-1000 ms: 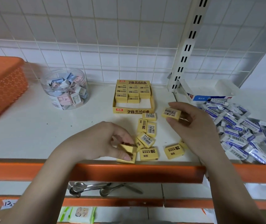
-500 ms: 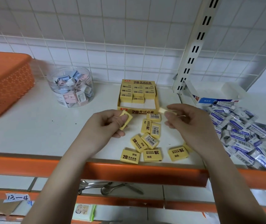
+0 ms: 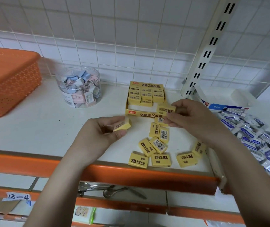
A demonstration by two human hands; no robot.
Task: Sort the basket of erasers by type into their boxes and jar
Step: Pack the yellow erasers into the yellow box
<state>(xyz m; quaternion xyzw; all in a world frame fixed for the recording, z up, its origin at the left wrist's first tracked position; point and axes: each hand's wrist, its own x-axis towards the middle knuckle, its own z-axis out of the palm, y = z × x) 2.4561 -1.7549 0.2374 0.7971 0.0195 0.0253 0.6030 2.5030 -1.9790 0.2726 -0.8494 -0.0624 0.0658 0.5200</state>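
My left hand [image 3: 103, 131] pinches a yellow 2B eraser [image 3: 122, 125] above the shelf, left of the yellow 2B box [image 3: 144, 114]. Over that box's front right corner, my right hand [image 3: 190, 117] holds another yellow eraser [image 3: 165, 109]. The box holds rows of yellow erasers at its back. Several loose yellow erasers [image 3: 155, 148] lie on the white shelf in front of it. A clear jar [image 3: 78, 86] of pastel erasers stands to the left. At the right lies a heap of blue-and-white erasers [image 3: 252, 135] beside an open white-and-blue box [image 3: 221, 99].
An orange perforated basket [image 3: 8, 82] sits upturned at the far left. The shelf's orange front edge [image 3: 131, 174] runs below the loose erasers. A slotted white upright [image 3: 208, 51] rises behind the boxes. Metal spoons [image 3: 98, 189] lie on the lower shelf.
My left hand lifted a yellow eraser from the front pile and raised it. My right hand carried its eraser left to the yellow box's front corner. The camera tilted slightly.
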